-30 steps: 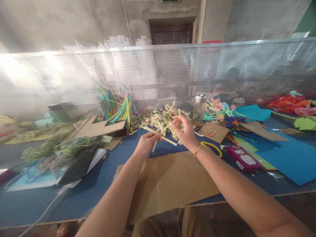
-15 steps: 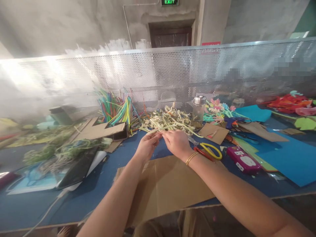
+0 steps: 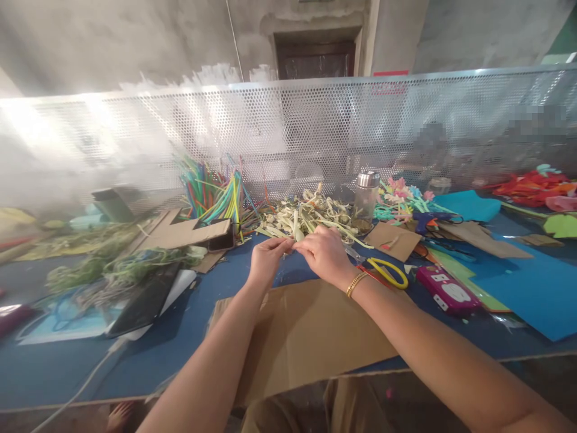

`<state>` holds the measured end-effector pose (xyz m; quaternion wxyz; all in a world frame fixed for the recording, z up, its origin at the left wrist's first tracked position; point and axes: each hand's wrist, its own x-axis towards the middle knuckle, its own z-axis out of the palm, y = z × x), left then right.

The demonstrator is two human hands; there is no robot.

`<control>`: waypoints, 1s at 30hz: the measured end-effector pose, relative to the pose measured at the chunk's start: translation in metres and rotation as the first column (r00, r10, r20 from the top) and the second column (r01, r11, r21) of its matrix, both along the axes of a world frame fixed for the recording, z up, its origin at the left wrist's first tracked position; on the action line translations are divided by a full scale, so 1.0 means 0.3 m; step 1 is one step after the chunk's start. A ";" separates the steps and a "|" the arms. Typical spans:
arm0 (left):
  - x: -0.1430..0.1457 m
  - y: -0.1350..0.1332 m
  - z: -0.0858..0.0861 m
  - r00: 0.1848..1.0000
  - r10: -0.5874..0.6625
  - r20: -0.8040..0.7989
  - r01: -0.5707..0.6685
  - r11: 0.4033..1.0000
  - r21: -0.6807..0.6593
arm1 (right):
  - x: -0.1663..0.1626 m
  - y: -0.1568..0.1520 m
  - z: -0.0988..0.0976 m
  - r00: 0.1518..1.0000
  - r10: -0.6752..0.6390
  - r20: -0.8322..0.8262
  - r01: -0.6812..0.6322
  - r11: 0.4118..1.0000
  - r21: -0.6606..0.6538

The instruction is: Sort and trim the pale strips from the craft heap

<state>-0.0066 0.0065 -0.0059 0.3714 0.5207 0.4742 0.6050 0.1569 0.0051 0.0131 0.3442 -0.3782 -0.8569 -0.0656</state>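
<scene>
My left hand [image 3: 269, 258] and my right hand [image 3: 327, 255] meet above the near edge of a pile of pale, dry, husk-like strips [image 3: 282, 219]. The fingertips of both hands are pinched together, almost touching. Between them a pale green-white strip [image 3: 298, 231] stands up, its lower end hidden by the fingers. A gold chain bracelet [image 3: 356, 284] circles my right wrist. Under my forearms lies a flat cardboard sheet [image 3: 315, 337]. Just right of my right hand are scissors with a yellow handle [image 3: 388, 273].
Coloured pipe cleaners [image 3: 216, 192] stand behind left, near cut cardboard [image 3: 189, 233]. A clear bottle [image 3: 366, 195] stands behind right. On the right lie a glue gun [image 3: 433, 221], a purple device [image 3: 447, 290] and blue sheets [image 3: 532, 294]. A perforated metal screen [image 3: 315, 132] borders the table's back.
The strip, earlier pointing left over my left hand, now stands upright between my fingertips. My hands stay close together. The view has tipped slightly downward.
</scene>
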 end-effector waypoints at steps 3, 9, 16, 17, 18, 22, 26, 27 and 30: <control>0.004 -0.003 -0.003 0.995 -0.052 0.089 0.056 0.998 -0.042 | 0.016 0.016 0.007 0.995 -0.034 -0.098 0.031 0.999 -0.033; 0.011 0.007 -0.028 0.969 -0.219 0.117 0.223 0.975 -0.021 | 0.029 0.045 -0.009 0.970 0.017 -0.242 -0.050 0.990 -0.131; 0.003 0.005 -0.019 0.981 -0.190 -0.037 0.190 0.982 0.004 | 0.030 0.064 -0.031 0.922 0.104 -0.372 -0.235 0.915 -0.327; 0.005 0.001 -0.016 0.977 -0.211 -0.026 0.210 0.977 -0.026 | 0.029 0.067 -0.035 0.916 0.108 -0.386 -0.253 0.903 -0.348; 0.008 -0.002 -0.013 0.974 -0.224 -0.017 0.223 0.973 -0.053 | 0.027 0.069 -0.038 0.907 0.112 -0.406 -0.273 0.890 -0.365; 0.016 -0.005 -0.006 0.983 -0.185 0.015 0.185 0.982 -0.047 | 0.020 0.075 -0.041 0.836 0.131 -0.534 -0.376 0.844 -0.382; 0.016 -0.004 0.001 0.989 -0.131 0.065 0.133 0.991 -0.020 | 0.022 0.080 -0.032 0.779 0.117 -0.616 -0.418 0.829 -0.371; 0.015 -0.005 0.004 0.989 -0.137 0.058 0.138 0.990 -0.016 | 0.023 0.081 -0.030 0.772 0.112 -0.625 -0.421 0.827 -0.372; 0.017 -0.012 0.009 0.985 -0.170 0.016 0.170 0.985 -0.006 | 0.023 0.084 -0.032 0.765 0.096 -0.637 -0.420 0.825 -0.380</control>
